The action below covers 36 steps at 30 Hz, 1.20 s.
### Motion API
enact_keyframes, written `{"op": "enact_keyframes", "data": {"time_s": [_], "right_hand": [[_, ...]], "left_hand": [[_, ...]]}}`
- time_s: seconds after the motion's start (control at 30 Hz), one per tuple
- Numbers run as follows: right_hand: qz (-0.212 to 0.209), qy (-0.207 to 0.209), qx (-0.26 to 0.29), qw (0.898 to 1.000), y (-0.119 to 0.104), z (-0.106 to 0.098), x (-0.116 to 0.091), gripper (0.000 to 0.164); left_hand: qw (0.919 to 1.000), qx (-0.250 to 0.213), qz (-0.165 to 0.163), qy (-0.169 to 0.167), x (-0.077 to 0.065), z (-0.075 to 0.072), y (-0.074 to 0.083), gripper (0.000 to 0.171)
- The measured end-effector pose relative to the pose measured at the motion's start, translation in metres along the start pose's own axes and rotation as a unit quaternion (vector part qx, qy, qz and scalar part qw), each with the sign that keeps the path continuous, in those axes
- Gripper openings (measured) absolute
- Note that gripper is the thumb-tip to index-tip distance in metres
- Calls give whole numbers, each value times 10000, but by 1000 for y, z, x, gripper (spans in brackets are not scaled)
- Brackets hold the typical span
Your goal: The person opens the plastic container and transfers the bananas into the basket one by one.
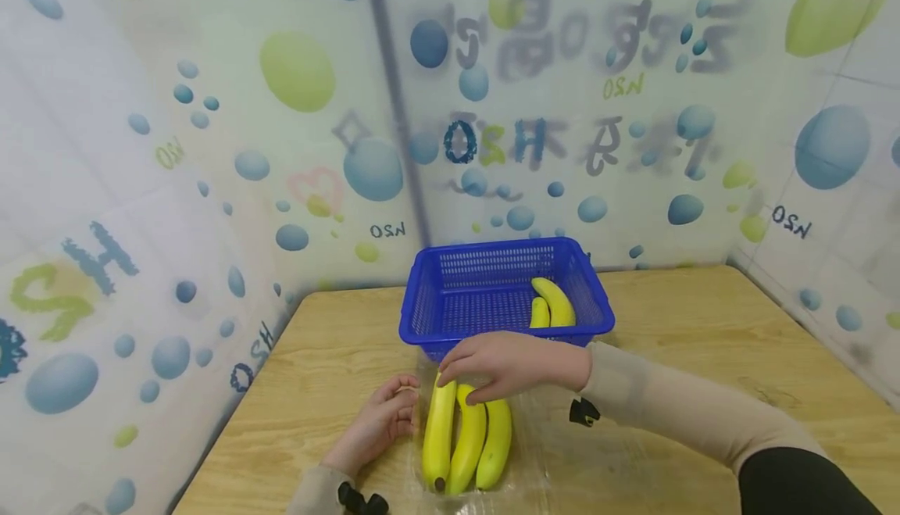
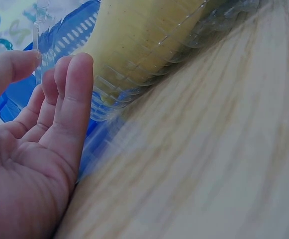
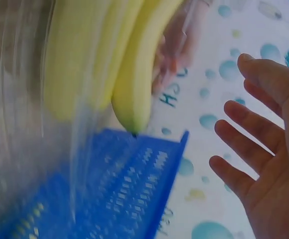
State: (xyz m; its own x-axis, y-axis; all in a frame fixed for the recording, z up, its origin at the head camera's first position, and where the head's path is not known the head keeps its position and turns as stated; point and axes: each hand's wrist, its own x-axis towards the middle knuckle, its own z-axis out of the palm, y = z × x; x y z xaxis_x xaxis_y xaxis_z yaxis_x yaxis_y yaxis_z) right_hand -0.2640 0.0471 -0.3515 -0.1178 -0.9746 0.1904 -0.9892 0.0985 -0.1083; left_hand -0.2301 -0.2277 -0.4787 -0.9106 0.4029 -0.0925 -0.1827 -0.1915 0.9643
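Note:
Three yellow bananas (image 1: 467, 445) lie side by side in a clear plastic container (image 2: 119, 94) on the table. At its left side, my left hand (image 1: 383, 421) has thumb and fingertips at the thin upright plastic edge, pinching it lightly. My right hand (image 1: 509, 359) hangs over the far ends of the bananas, palm down. In the right wrist view its fingers (image 3: 239, 137) are spread and relaxed, apart from the container, with nothing between them. Behind the container is a blue plastic basket (image 1: 485, 277) with two bananas (image 1: 555, 304) at its right side.
A wooden table (image 1: 330, 343) bears the container and basket. Printed curtains (image 1: 562, 109) with blue and green bubbles stand close behind and along both sides of the table.

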Motion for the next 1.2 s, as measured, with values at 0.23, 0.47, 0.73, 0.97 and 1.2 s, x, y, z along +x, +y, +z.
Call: {"op": "enact_keyframes", "data": {"time_s": [0.23,0.47,0.73,0.97,1.2], "right_hand": [[-385,-79,-195,9990,-3,21,16,36],[-641,-240,-488,9965,-3,35,26,38],[-624,-392,-700,9948,1,43,31,38],[-830,-398,-820,9924,6,52,36,35],[-1089,-251,-907,9896,9,59,38,34]], "left_hand": [[9999,21,30,-111,0,0,1,12],[9998,5,2,-211,0,0,1,13],[9998,27,10,-176,-1,0,2,15],[9999,20,-23,-153,-1,-1,3,12],[9997,15,66,-217,0,0,2,12]]}}
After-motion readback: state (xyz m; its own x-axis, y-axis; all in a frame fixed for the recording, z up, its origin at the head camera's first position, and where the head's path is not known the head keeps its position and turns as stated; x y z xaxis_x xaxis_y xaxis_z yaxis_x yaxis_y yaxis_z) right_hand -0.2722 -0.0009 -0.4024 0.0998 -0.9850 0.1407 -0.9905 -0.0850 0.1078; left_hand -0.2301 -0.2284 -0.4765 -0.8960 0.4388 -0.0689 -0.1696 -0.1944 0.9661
